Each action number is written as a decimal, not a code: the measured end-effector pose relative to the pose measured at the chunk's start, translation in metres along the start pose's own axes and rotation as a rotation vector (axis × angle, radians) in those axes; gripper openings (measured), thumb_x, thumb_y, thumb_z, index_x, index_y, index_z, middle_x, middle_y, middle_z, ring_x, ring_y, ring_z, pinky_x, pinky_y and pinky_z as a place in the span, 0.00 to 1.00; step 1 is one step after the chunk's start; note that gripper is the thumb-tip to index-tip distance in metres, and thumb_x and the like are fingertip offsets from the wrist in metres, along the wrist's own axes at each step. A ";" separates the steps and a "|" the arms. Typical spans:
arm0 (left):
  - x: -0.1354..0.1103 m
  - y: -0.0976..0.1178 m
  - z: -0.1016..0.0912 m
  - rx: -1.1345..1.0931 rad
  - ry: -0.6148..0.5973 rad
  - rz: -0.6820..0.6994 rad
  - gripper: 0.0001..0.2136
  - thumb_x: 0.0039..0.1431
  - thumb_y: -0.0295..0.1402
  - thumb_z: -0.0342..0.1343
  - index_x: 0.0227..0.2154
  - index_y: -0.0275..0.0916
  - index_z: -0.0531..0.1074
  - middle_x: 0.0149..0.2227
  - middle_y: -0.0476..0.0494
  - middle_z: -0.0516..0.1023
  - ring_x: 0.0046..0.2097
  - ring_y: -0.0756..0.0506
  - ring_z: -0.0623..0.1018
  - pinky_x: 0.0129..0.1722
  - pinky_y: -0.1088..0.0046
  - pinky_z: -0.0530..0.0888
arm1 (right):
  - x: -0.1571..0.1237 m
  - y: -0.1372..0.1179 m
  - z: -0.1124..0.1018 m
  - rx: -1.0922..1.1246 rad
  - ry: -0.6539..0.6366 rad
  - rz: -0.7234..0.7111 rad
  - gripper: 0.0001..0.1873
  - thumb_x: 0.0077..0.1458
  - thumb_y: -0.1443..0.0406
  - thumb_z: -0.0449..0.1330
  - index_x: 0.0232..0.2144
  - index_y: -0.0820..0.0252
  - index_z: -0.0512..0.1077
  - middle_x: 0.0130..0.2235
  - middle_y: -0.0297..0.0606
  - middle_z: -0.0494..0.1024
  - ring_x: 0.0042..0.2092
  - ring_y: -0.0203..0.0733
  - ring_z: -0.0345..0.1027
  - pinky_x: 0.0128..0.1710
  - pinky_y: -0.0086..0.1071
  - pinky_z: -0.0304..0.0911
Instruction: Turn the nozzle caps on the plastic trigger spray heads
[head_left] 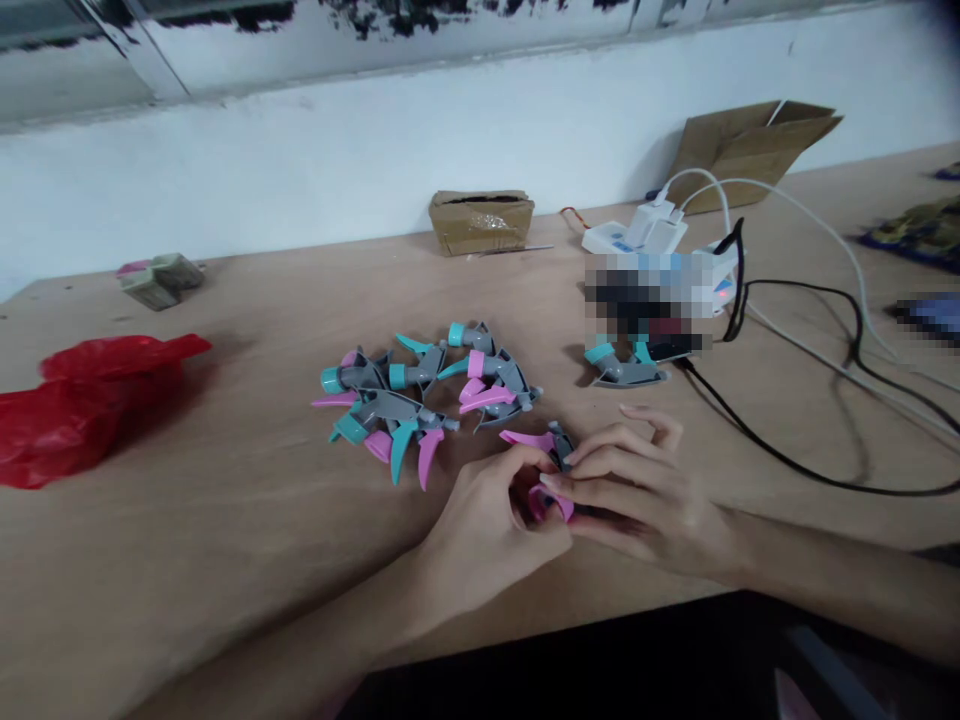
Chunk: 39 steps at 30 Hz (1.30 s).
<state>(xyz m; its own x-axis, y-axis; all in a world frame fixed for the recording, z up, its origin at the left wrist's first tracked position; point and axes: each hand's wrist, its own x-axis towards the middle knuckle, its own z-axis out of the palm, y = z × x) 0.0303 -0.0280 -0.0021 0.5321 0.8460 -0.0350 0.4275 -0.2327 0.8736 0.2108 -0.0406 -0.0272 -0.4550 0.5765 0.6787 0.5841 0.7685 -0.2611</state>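
Close to the table's front edge, my left hand (491, 535) and my right hand (649, 490) meet around a grey and pink trigger spray head (551, 500). Its pink collar faces me between the fingers of both hands, and its pink trigger sticks out beyond them. My fingers hide most of the grey body. Left of my hands lies a loose pile of spray heads (390, 405), grey with teal or pink triggers and collars. One more spray head (626, 372), grey and teal, rests apart beyond my right hand.
A red plastic bag (90, 400) lies at the left. Small cardboard boxes (481, 225) and a larger open carton (739, 155) stand by the wall. A white power strip (607, 238) with chargers sits at the back right. Black cables (795, 475) loop across the right side.
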 end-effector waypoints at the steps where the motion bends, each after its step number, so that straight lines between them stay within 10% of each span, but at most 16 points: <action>1: 0.000 0.000 0.000 0.012 0.008 0.018 0.10 0.46 0.24 0.51 0.34 0.35 0.67 0.25 0.51 0.70 0.23 0.54 0.66 0.21 0.80 0.64 | -0.001 0.000 0.000 0.001 -0.003 0.008 0.09 0.52 0.60 0.60 0.38 0.51 0.72 0.30 0.28 0.76 0.39 0.35 0.69 0.55 0.42 0.41; 39: -0.007 -0.001 0.006 0.112 0.077 0.051 0.14 0.51 0.22 0.49 0.42 0.38 0.62 0.31 0.51 0.71 0.26 0.53 0.69 0.25 0.78 0.67 | 0.000 -0.007 0.004 -0.214 0.024 0.032 0.07 0.48 0.63 0.61 0.33 0.56 0.71 0.26 0.29 0.75 0.36 0.38 0.70 0.50 0.43 0.47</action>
<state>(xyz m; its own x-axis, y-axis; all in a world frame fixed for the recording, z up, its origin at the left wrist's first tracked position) 0.0308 -0.0363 -0.0054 0.4998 0.8647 0.0495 0.4824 -0.3254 0.8133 0.2037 -0.0444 -0.0282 -0.4194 0.5907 0.6893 0.7286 0.6720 -0.1326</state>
